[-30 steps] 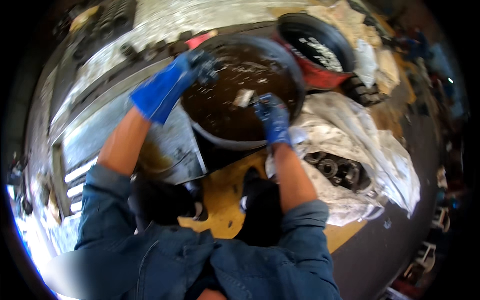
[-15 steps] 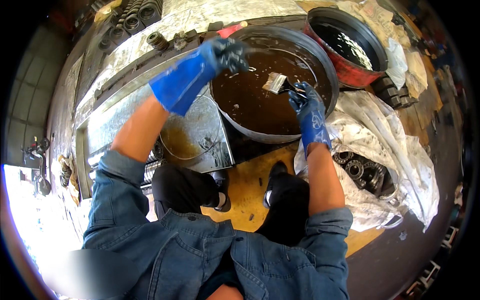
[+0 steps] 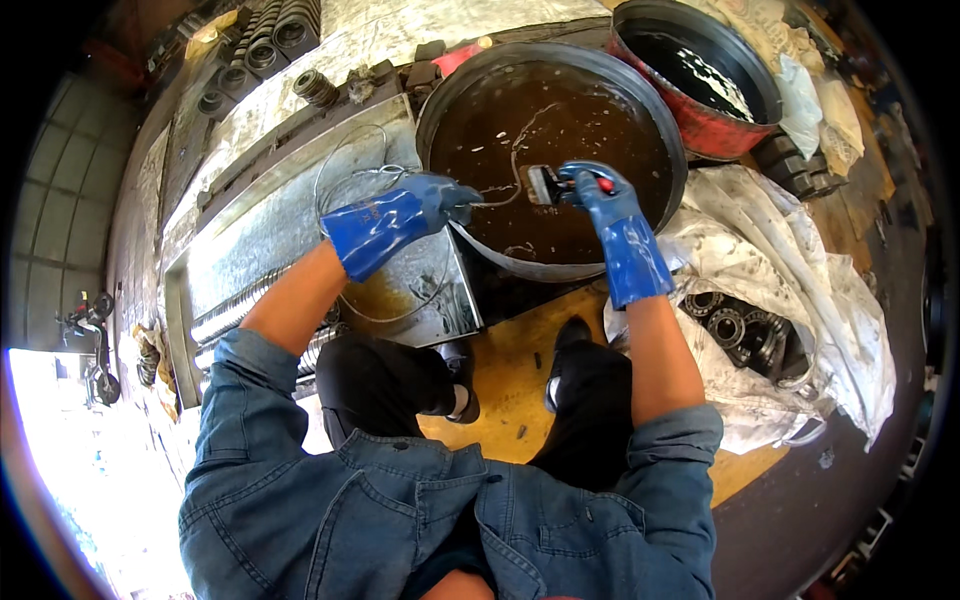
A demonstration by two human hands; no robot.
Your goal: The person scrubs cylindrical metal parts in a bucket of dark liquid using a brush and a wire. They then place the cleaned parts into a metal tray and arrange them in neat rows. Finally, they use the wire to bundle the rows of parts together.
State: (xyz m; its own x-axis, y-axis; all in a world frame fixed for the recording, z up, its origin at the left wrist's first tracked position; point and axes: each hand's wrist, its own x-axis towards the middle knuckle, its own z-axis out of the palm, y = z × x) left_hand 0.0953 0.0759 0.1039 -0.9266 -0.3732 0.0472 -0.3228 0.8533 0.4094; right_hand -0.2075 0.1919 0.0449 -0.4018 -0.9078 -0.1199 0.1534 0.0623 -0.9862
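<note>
My left hand (image 3: 437, 204), in a blue rubber glove, is closed on a thin wire (image 3: 500, 198) at the near left rim of a wide round tub (image 3: 440, 85). One end of the wire curves out over the brown liquid (image 3: 580, 120), while loose loops hang over the metal tray at the left. My right hand (image 3: 605, 196), gloved in blue too, grips a paintbrush (image 3: 542, 186) by its handle, above the liquid. The bristles point left, close to the wire. A red spot shows by the right fingers.
A red drum (image 3: 690, 130) with dark liquid stands behind the tub at right. Bearings (image 3: 727, 327) lie in a white sack (image 3: 815, 300). The galvanised tray (image 3: 300, 240) holds shiny rings (image 3: 245, 305) near its front. More ring parts (image 3: 290, 32) are stacked at far left.
My left hand has come down and nearer from over the tub to its near left rim. My right hand and the brush have shifted slightly left, and the wire shows more clearly.
</note>
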